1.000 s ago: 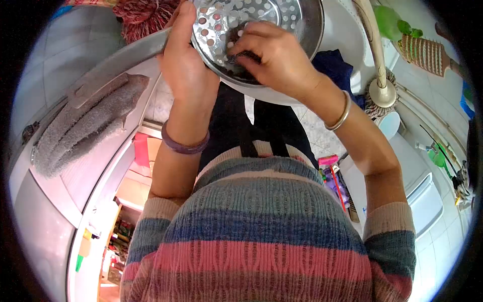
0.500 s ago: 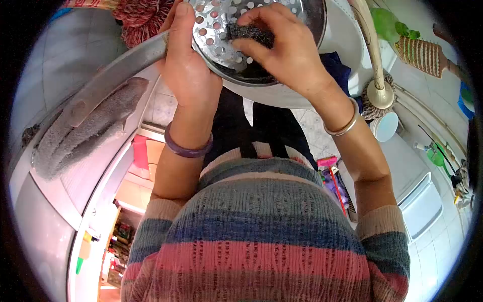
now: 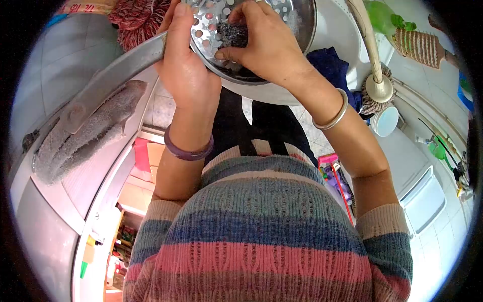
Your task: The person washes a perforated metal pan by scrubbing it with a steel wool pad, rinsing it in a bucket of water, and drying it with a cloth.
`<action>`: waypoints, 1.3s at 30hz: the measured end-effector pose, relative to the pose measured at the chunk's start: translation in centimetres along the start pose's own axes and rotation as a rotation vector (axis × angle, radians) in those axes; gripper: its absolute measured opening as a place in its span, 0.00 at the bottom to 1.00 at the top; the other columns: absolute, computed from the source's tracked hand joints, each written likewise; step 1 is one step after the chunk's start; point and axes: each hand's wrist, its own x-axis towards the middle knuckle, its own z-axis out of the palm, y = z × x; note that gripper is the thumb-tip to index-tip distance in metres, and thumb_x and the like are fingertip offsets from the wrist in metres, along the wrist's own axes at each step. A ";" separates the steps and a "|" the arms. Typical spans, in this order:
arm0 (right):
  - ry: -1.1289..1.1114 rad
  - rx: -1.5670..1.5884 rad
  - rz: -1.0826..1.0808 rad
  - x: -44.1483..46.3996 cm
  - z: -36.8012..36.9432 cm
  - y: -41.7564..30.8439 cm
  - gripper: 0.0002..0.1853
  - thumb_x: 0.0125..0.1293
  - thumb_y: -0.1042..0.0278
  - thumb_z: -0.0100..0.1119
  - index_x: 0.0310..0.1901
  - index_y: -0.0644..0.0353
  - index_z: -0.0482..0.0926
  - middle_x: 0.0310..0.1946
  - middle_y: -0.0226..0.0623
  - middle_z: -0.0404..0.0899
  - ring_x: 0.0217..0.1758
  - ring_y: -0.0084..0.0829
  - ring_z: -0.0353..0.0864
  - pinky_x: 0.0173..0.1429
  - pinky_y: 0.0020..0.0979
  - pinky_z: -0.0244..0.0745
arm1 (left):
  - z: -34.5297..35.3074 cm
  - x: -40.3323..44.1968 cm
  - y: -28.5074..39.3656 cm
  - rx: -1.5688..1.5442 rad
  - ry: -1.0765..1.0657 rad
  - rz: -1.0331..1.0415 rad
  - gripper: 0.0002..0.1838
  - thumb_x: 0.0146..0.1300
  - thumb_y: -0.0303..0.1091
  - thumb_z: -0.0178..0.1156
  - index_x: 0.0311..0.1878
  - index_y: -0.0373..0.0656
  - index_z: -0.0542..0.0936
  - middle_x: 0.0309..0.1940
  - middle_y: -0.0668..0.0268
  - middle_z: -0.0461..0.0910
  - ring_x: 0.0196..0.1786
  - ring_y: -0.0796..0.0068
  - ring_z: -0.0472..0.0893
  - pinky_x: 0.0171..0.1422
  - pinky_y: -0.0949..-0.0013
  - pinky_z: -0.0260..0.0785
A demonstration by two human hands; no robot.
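A shiny metal steamer tray (image 3: 305,25) with round holes is held at the top of the view, over a white basin (image 3: 338,25). My left hand (image 3: 188,70) grips its left edge, thumb on the near side and fingers mostly hidden behind. Inside the tray, my right hand (image 3: 266,48) pinches a dark, wiry scouring pad (image 3: 232,35) between thumb and fingers. The pad lies against the holed bottom, which looks wet.
Dark blue cloth (image 3: 329,70) hangs at the basin's right edge, near a long-handled mop (image 3: 378,90) and a white bucket (image 3: 386,122). A grey fuzzy cloth (image 3: 95,136) and a red mop head (image 3: 138,22) are on the left.
My right hand has slid left and slightly down across the tray with the scouring pad. The tray has shifted a little left and up; my left hand keeps its hold.
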 end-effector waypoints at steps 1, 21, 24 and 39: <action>-0.007 0.002 -0.003 0.0 0.0 0.1 0.28 0.44 0.58 0.74 0.45 0.61 0.73 0.45 0.48 0.74 0.52 0.48 0.74 0.55 0.41 0.72 | 0.0 -0.1 0.0 -0.002 0.001 -0.011 0.15 0.69 0.36 0.50 0.51 0.36 0.75 0.46 0.60 0.80 0.47 0.69 0.80 0.54 0.65 0.72; -0.118 0.098 0.058 0.9 -1.1 -0.3 0.26 0.46 0.69 0.69 0.45 0.66 0.68 0.44 0.56 0.71 0.48 0.57 0.73 0.52 0.45 0.70 | 0.2 0.6 -0.3 -0.048 -0.015 -0.059 0.17 0.70 0.38 0.48 0.52 0.35 0.75 0.47 0.59 0.80 0.49 0.68 0.79 0.57 0.63 0.70; -0.092 0.078 0.037 1.0 -0.6 0.1 0.26 0.47 0.69 0.69 0.46 0.66 0.68 0.43 0.54 0.71 0.48 0.55 0.73 0.52 0.44 0.71 | 0.0 0.9 -0.3 -0.012 -0.033 -0.040 0.17 0.70 0.38 0.48 0.51 0.35 0.75 0.46 0.59 0.80 0.48 0.67 0.79 0.56 0.63 0.70; 0.142 0.345 -0.356 0.6 -1.0 2.4 0.15 0.52 0.66 0.67 0.42 0.56 0.79 0.37 0.39 0.78 0.44 0.44 0.78 0.48 0.37 0.74 | -0.1 1.4 0.1 -0.036 -0.002 -0.064 0.17 0.70 0.40 0.47 0.50 0.35 0.75 0.45 0.59 0.80 0.47 0.68 0.79 0.55 0.64 0.70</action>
